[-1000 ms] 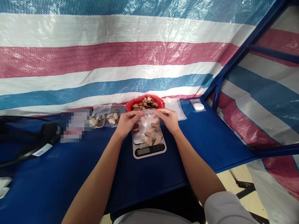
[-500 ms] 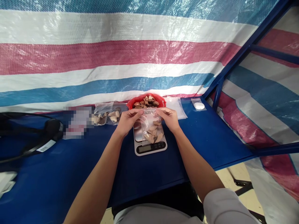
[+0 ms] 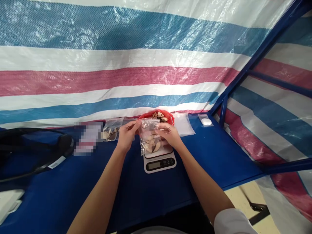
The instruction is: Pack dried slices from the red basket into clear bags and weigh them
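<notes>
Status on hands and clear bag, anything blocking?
Left hand pinching clear bag at top left corner. Right hand at its upper right. Bag partly hides scale; display uncovered.

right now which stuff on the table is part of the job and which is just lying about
Seemingly part of the job:
- held clear bag of pieces
- digital scale
- red container with similar pieces
- filled bag at left
- flat clear bags, likely spares

Apparently lying about:
- black strapped device
- small bagged white item
- white object, left edge
</notes>
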### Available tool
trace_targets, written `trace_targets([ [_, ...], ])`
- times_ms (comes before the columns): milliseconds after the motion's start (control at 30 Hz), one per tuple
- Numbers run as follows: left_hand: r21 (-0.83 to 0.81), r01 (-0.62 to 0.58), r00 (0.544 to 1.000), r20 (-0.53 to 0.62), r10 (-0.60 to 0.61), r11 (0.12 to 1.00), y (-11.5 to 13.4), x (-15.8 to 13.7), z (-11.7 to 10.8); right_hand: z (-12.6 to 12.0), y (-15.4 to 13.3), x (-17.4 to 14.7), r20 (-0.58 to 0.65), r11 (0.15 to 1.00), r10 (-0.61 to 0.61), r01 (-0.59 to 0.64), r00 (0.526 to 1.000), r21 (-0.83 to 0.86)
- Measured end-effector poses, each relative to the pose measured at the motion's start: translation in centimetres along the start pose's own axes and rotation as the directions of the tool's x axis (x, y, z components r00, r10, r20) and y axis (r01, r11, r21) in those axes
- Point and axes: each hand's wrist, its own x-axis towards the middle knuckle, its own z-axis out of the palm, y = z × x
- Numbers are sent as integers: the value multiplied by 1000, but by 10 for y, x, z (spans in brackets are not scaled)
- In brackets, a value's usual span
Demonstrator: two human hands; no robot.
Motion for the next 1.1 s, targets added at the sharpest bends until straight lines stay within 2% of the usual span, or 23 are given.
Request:
trace_targets([
  [133,91,-29,998,-61,35,995,6,6,-17,21,1,16,52,998,-48,50,998,-33],
  [233,327,-102,985,-96,140,940,9,12,-40,35,0,29,51,994,-82,86,995,-74],
  [333,580,-204,952,-71,298,789,13,16,-67,49,-1,43,67,989,-116,121,991,-87],
  [400,683,-297,915,4,403,667,13,18,-85,59,-1,52,76,986,-133,140,988,-87],
  [467,746,-352,889,78,451,565,11,21,-102,69,0,60,73,986,-136,142,988,-92],
  [567,814,-379,880,170,444,440,0,23,-122,85,0,71,38,983,-111,116,993,-143],
  [700,878,-368,895,245,373,307,-18,21,-138,107,-6,80,17,969,-85,87,996,-232],
  [833,895,-347,905,241,351,280,-30,14,-140,127,-7,80,-35,963,7,-16,999,-269],
  [933,897,-332,905,217,366,291,-33,10,-140,135,-4,77,-26,956,84,-88,996,-280],
  [1000,894,-322,906,195,376,312,-33,8,-139,134,-4,73,-13,925,73,-73,997,-374],
  [1100,892,-311,907,177,382,327,-34,7,-137,125,-12,66,4,820,11,-7,1000,-572],
])
